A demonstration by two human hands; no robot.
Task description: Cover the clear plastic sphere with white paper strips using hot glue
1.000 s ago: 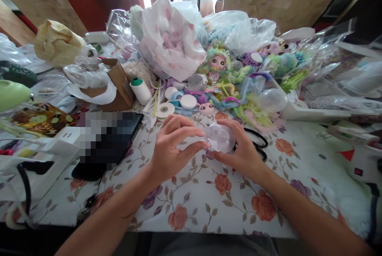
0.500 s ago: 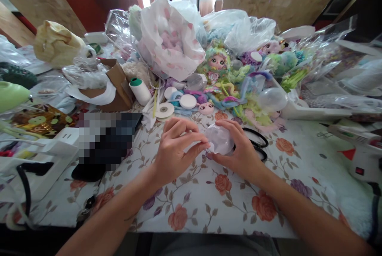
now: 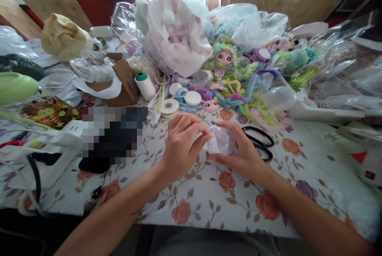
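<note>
My right hand (image 3: 243, 148) curves around a clear, rounded plastic container (image 3: 226, 138), holding it just above the flowered tablecloth. At the container's left end is a thin white piece (image 3: 210, 144), its kind unclear. My left hand (image 3: 182, 140) is closed, with thumb and forefinger pinched at the upper edge of that white piece. The fingertips partly cover the spot they grip. Just behind my right hand lie black-handled scissors (image 3: 262, 141), their blades hidden.
Beyond my hands are a ribbon spool (image 3: 169, 107), a thread cone (image 3: 145, 86), white round lids (image 3: 193, 98), a green-haired doll (image 3: 223, 59) and a patterned plastic bag (image 3: 179, 37). A power strip (image 3: 44, 156) stands left, a glue gun (image 3: 367, 156) right.
The white piece shows larger at the container's end, and my left fingertips have risen slightly along it. My right hand keeps its hold. The whole view has shifted a little.
</note>
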